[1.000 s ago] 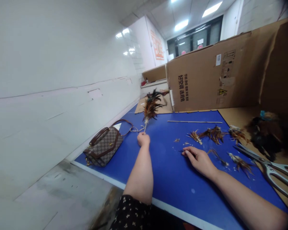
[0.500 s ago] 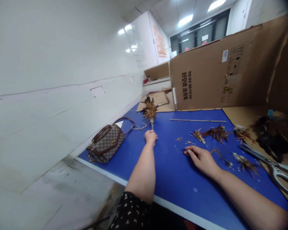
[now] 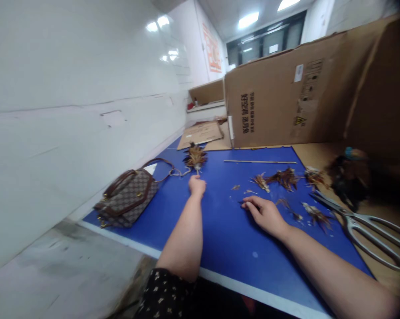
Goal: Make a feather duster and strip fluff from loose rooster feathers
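Note:
My left hand (image 3: pixel 197 186) is closed around the thin handle of a feather duster (image 3: pixel 196 157), whose brown and black feathers point away from me over the blue table (image 3: pixel 219 221). To the right, my right hand (image 3: pixel 264 215) rests low over the tabletop with thumb and fingers pinched. A small dark tip shows at the fingertips, too small to name. Beyond this hand lie loose bunches of brown feathers (image 3: pixel 284 178) and a few scraps. A paler bunch of feathers (image 3: pixel 316 216) is right of it, close to large metal scissors (image 3: pixel 355 219).
A patterned handbag (image 3: pixel 130 199) with a brown strap stands at the left by the white wall. One thin stick (image 3: pixel 259 161) lies across the far part of the table. A big cardboard box (image 3: pixel 273 97) rises behind, with a dark feather bundle (image 3: pixel 349 177) at the right.
The whole view has shifted, so things appear farther left. The feather duster has dipped and looks shorter beyond my left hand. My right hand keeps its pinch in about the same place.

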`<state>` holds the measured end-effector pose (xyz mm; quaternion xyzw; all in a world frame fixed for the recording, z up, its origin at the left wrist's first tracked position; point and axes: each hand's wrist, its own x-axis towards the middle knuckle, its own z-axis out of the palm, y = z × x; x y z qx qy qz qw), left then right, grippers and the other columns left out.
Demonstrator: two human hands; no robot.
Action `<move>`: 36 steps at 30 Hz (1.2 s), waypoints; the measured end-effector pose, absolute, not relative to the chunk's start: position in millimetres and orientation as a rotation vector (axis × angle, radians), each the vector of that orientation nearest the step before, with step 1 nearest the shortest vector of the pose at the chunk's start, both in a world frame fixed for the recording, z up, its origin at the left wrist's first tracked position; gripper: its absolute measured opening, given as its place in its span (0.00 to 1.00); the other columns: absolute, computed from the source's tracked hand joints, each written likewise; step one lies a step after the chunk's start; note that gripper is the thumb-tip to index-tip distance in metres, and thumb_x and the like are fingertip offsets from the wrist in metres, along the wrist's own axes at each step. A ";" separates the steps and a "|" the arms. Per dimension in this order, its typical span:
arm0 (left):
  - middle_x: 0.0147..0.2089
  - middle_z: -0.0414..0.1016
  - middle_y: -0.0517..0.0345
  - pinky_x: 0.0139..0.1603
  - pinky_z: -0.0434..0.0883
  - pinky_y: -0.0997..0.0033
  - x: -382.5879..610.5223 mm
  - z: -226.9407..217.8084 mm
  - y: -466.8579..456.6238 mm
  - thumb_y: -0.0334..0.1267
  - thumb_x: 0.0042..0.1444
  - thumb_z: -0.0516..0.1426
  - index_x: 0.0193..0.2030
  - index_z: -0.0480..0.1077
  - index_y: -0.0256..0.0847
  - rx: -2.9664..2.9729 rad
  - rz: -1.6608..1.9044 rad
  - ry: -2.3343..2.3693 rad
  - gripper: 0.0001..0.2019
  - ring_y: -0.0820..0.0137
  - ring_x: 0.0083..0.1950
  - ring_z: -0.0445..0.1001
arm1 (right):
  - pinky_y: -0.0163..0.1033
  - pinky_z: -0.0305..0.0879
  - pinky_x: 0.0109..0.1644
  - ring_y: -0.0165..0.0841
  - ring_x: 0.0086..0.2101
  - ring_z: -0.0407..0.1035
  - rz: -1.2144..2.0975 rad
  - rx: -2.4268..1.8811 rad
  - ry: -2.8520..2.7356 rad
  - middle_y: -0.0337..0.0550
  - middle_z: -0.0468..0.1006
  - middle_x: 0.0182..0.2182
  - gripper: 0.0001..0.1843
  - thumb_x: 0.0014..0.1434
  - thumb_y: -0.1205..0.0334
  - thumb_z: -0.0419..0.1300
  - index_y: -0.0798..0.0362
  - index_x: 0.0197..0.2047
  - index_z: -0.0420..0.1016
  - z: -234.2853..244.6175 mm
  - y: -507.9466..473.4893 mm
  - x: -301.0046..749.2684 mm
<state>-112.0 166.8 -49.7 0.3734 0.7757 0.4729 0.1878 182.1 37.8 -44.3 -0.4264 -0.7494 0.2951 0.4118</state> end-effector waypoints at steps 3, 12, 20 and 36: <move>0.44 0.80 0.47 0.54 0.73 0.62 -115.2 -48.0 164.2 0.27 0.48 0.62 0.50 0.74 0.39 1.170 1.287 2.262 0.20 0.59 0.49 0.80 | 0.44 0.75 0.50 0.39 0.41 0.81 0.731 -1.058 -1.878 0.44 0.86 0.38 0.14 0.69 0.56 0.53 0.50 0.47 0.79 -40.8 34.4 179.9; 0.60 0.70 0.37 0.67 0.61 0.43 -101.7 -41.8 149.9 0.33 0.57 0.57 0.48 0.75 0.39 1.481 1.272 2.481 0.13 0.45 0.68 0.62 | 0.44 0.75 0.51 0.38 0.41 0.81 0.691 -1.075 -1.916 0.43 0.86 0.39 0.13 0.70 0.59 0.54 0.50 0.48 0.79 -40.5 31.2 179.0; 0.59 0.72 0.42 0.69 0.58 0.52 -54.8 -37.0 130.5 0.32 0.63 0.54 0.49 0.75 0.41 2.099 1.323 2.180 0.11 0.54 0.65 0.65 | 0.41 0.75 0.50 0.36 0.41 0.81 0.582 -1.148 -1.988 0.43 0.87 0.40 0.15 0.71 0.60 0.51 0.50 0.48 0.80 -31.5 24.8 177.6; 0.52 0.78 0.45 0.65 0.62 0.54 -41.0 -40.9 134.7 0.31 0.64 0.53 0.45 0.76 0.43 2.166 1.251 1.928 0.11 0.55 0.58 0.71 | 0.44 0.70 0.53 0.45 0.44 0.79 -0.050 -2.066 -1.982 0.52 0.86 0.38 0.13 0.57 0.62 0.61 0.52 0.40 0.87 23.0 158.6 325.7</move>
